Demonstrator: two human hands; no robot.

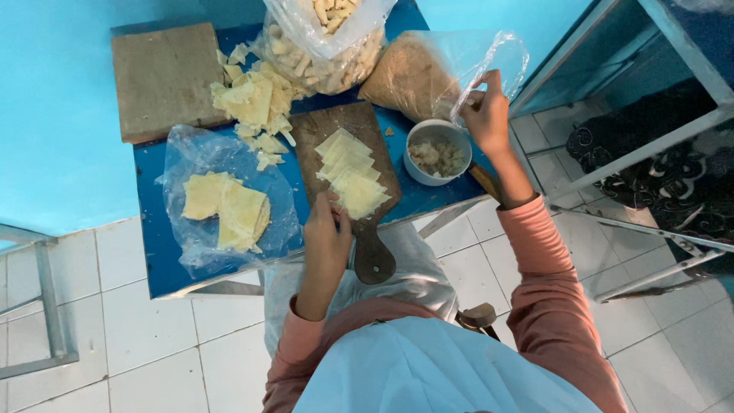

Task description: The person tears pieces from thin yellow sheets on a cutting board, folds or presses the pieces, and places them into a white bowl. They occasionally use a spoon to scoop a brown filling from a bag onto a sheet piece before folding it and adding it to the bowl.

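Observation:
A dark wooden paddle board lies on the small blue table, carrying a fanned stack of pale square dough sheets. My left hand rests at the board's near edge, fingertips touching the lowest sheet. My right hand pinches the edge of a clear plastic bag of brown crumbs, just above a white bowl of filling. More dough sheets lie on a clear plastic sheet at the left.
A square wooden block sits at the table's back left beside a heap of dough scraps. A bag of pale rolled pieces stands at the back. Metal frames flank the table on the white tiled floor.

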